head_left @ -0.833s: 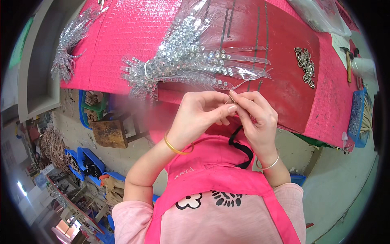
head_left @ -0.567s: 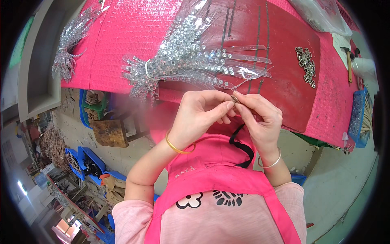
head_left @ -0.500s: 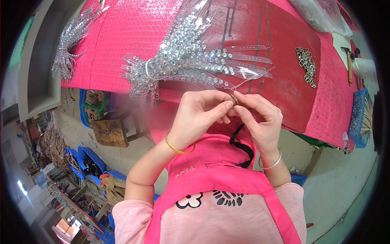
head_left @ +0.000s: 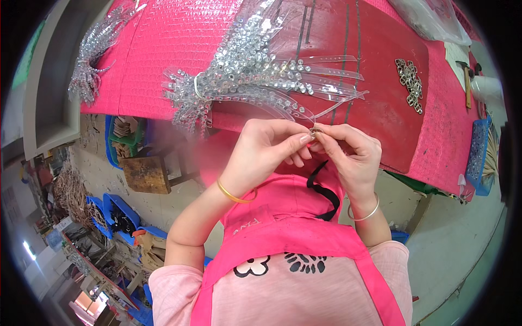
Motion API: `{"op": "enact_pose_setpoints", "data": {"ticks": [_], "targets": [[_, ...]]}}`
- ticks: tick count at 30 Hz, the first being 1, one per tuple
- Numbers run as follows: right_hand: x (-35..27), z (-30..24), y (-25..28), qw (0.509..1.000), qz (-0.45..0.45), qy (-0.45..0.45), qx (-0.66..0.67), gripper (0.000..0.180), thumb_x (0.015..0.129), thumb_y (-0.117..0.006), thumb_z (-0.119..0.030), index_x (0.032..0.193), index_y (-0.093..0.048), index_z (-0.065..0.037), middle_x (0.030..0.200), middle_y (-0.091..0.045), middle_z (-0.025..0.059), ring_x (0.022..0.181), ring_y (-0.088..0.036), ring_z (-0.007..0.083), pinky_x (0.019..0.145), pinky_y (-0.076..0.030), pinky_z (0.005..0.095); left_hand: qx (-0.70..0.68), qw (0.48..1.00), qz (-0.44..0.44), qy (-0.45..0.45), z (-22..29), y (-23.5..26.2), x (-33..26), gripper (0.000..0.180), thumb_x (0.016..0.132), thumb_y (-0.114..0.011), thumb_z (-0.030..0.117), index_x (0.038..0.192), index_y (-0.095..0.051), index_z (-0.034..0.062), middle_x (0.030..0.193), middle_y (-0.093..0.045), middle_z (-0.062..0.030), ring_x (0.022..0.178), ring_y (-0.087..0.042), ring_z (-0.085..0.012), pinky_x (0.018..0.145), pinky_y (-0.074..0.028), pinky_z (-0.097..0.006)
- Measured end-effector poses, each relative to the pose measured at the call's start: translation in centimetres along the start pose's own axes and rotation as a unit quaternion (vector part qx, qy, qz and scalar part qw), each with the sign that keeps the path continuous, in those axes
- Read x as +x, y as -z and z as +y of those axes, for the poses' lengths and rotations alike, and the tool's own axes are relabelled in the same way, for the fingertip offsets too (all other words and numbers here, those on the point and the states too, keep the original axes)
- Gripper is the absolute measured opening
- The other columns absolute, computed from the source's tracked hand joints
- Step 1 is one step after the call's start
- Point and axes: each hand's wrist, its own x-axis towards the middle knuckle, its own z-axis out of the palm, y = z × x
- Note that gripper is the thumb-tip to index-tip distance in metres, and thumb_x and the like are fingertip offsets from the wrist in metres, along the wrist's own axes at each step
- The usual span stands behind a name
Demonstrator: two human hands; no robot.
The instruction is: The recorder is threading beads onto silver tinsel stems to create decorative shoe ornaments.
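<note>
Strips, 12 o'clk: clear w/ silver studs. Buckles, 2 o'clk: silver. Mat, 1 o'clk, was dk red w/ blk stripes; table cover, 11, hot pink, small-grid patt. Apron, 6, was hot pink; tee, also 6, pale pink w/ blk-outlined wht flower + blk blotch print. Gold bangle at 7, silver bangle at 4. Basket at 3 was blue.

Left hand and right hand pinch 1 small metal piece

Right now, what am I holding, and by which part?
A small metal piece, fingertip-pinched by your left hand and right hand; I can't tell which part each grip covers.
</note>
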Motion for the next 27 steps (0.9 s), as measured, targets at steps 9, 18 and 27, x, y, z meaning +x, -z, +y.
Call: {"op": "enact_pose_setpoints", "data": {"ticks": [9,18,27], "targets": [[0.1,0.0,0.5,0.999,-0.006,-0.030,0.019,0.012,0.078,-0.061,0.001,0.089,-0.065,0.003,0.074,-0.065,0.0081,0.067,-0.064,0.0122,0.060,-0.050,0.0201,0.036,0.996,0.050,-0.070,-0.9,-0.6,-0.5,0.015,0.086,-0.053,0.006,0.091,-0.061,-0.0059,0.069,-0.061,-0.0059,0.059,-0.056,-0.0085,0.054,-0.047,-0.022],[0.0,-1.4,0.2,0.951,0.010,0.217,-0.221,0.015,0.070,-0.064,0.005,0.084,-0.063,0.000,0.072,-0.060,0.0115,0.061,-0.061,0.0213,0.052,-0.048,0.0289,0.352,0.872,0.169,-0.294,-0.9,-2.0,-1.3,0.008,0.076,-0.061,0.002,0.083,-0.060,-0.0022,0.067,-0.058,-0.0127,0.056,-0.059,-0.0219,0.049,-0.045,-0.029],[-0.1,-1.2,0.6,0.993,0.001,-0.079,0.089,0.010,0.082,-0.059,-0.003,0.089,-0.062,0.004,0.070,-0.061,0.0053,0.056,-0.058,0.0103,0.050,-0.046,0.0210,0.169,0.961,0.059,-0.212,1.3,-0.7,0.7,0.019,0.082,-0.057,0.003,0.099,-0.061,-0.0037,0.074,-0.064,-0.0111,0.064,-0.063,-0.0154,0.057,-0.049,-0.024]]}}
